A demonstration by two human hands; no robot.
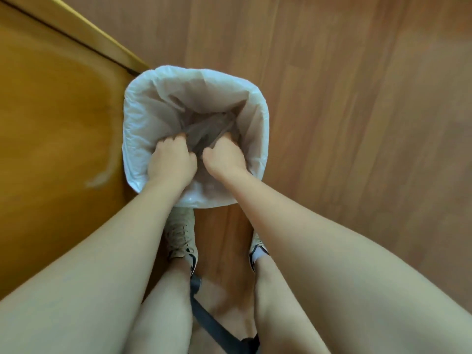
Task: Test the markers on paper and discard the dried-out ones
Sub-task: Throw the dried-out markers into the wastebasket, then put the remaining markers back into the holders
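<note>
A waste bin lined with a white plastic bag stands on the floor in front of my feet. Both my hands reach down inside it. My left hand has its fingers curled into the thin translucent liner near the bin's middle. My right hand grips the same crumpled liner just beside it. The fingertips of both hands are hidden in the folds. No markers or paper are visible in this view.
A yellow-brown wooden cabinet or desk side stands right against the bin's left. Wooden floor spreads to the right and beyond. My shoes stand just below the bin, and a dark chair base lies between my legs.
</note>
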